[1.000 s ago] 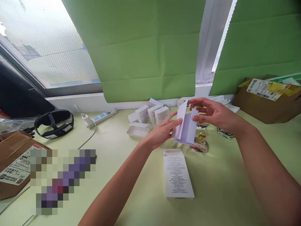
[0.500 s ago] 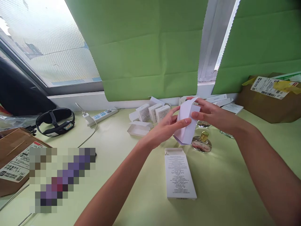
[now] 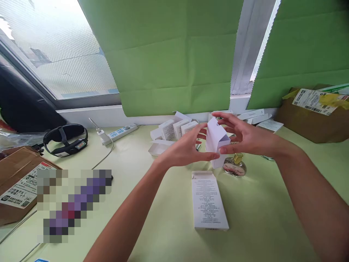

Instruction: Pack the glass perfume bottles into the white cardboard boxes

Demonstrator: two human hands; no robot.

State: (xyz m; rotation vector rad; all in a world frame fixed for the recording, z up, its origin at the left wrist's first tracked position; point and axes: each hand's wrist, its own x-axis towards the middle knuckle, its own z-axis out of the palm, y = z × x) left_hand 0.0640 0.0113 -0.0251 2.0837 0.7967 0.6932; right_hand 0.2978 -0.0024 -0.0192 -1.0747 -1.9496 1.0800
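Both hands held a small white folded box (image 3: 216,140) up above the table (image 3: 259,214); the left hand (image 3: 185,151) gripped its left side with thumb and fingers; the right hand (image 3: 244,136) gripped its right side, some fingers spread; a flat white box (image 3: 208,200) lay on the table just below; a glass bottle (image 3: 235,165) with a gold cap stood near the right hand; more little boxes (image 3: 176,129) stood behind, by the window; a power strip (image 3: 120,133) lay to the left.
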